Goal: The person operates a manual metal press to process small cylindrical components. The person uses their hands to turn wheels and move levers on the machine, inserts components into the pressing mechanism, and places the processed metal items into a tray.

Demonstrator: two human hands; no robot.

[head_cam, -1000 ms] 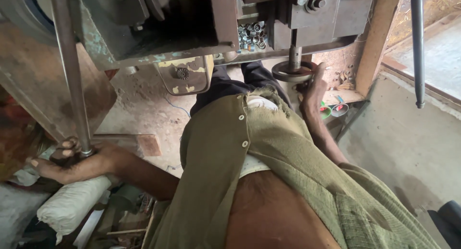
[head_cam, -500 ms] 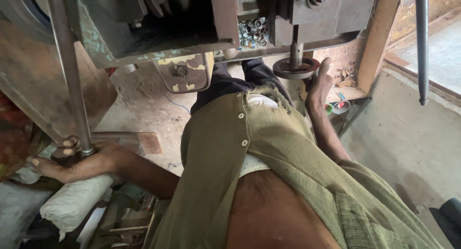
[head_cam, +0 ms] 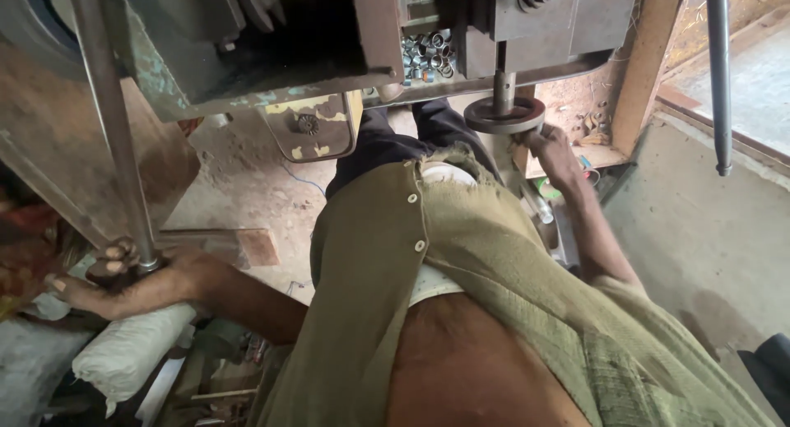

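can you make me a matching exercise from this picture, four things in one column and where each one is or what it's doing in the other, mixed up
Things:
1. left hand
2. right hand
3. small shiny metal rings
4. white stuffed cloth sack

Places or states:
A. heaped on a ledge of the dark metal machine, near the top of the view
B. closed around the foot of the long grey metal rod
C. lying low at the left, just under a forearm
D. up against the rim of the round dark metal disc

Pairs: 1-B, 2-D, 3-A, 4-C
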